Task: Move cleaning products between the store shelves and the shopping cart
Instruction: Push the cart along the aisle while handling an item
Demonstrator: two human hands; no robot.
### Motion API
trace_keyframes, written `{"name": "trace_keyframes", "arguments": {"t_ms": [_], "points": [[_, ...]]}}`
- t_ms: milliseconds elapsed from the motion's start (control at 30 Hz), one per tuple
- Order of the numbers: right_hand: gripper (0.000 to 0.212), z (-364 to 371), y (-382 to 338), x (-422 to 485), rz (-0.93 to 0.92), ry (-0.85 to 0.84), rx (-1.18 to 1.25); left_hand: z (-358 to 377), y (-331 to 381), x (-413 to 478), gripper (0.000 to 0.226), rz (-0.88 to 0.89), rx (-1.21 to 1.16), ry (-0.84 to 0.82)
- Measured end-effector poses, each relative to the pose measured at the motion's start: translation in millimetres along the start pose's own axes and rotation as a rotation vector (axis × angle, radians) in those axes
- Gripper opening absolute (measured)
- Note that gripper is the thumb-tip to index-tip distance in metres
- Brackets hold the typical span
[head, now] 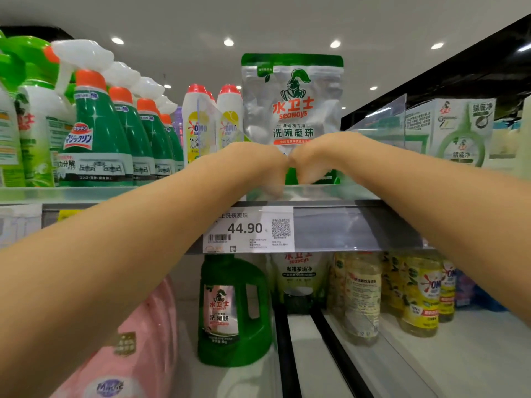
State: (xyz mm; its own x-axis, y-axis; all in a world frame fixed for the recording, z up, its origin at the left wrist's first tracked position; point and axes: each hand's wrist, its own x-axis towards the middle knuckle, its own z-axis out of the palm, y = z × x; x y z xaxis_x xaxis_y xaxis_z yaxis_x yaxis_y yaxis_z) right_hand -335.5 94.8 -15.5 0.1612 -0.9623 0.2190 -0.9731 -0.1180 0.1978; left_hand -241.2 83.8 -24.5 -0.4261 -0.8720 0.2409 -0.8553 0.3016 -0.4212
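A silver and green Seaways pouch (291,101) stands upright on the top shelf (120,193), above a 44.90 price tag (248,229). Both my arms reach up to it. My left hand (255,162) and my right hand (324,156) meet knuckle to knuckle at the pouch's lower part, fingers curled round its bottom edge. The fingertips are hidden behind the shelf's clear front lip. No shopping cart shows.
Green spray bottles (97,130) and white OMO bottles (201,124) stand left of the pouch; a white box (454,127) and a clear divider (382,119) stand to its right. Below are a green jug (234,311), a pink bottle (129,354) and yellow bottles (419,291).
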Motion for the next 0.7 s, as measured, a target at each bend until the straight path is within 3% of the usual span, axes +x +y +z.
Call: {"name": "trace_keyframes", "arguments": {"t_ms": [67, 167, 233, 333, 433, 567, 700], "points": [[0.022, -6.6, -3.4, -13.9, -0.020, 0.191, 0.173, -3.6, 2.0, -7.9, 0.021, -0.004, -0.159, 0.201], [0.029, -21.3, -2.4, -46.3, -0.024, 0.419, 0.445, -20.1, 10.9, -31.9, 0.014, -0.035, -0.419, 0.518], [0.028, -18.8, -1.6, -67.5, -0.082, 0.565, 0.587, -24.1, 12.4, -52.2, 0.022, -0.010, -0.570, 0.648], [0.017, -1.3, 0.8, -99.0, -0.210, 0.762, 0.777, -17.3, 16.4, -86.1, 0.016, 0.048, -0.724, 0.823], [0.013, 28.9, -3.0, -122.5, -0.334, 0.787, 0.914, -0.3, 26.0, -112.8, 0.015, 0.089, -0.766, 0.842], [0.016, 55.6, -14.8, -145.0, -0.478, 0.844, 1.174, 14.7, 39.2, -142.1, 0.015, 0.108, -0.839, 1.015], [0.013, 77.5, -29.9, -168.5, -0.555, 0.755, 1.383, 37.6, 55.2, -185.1, 0.009, 0.042, -1.050, 0.912]]}}
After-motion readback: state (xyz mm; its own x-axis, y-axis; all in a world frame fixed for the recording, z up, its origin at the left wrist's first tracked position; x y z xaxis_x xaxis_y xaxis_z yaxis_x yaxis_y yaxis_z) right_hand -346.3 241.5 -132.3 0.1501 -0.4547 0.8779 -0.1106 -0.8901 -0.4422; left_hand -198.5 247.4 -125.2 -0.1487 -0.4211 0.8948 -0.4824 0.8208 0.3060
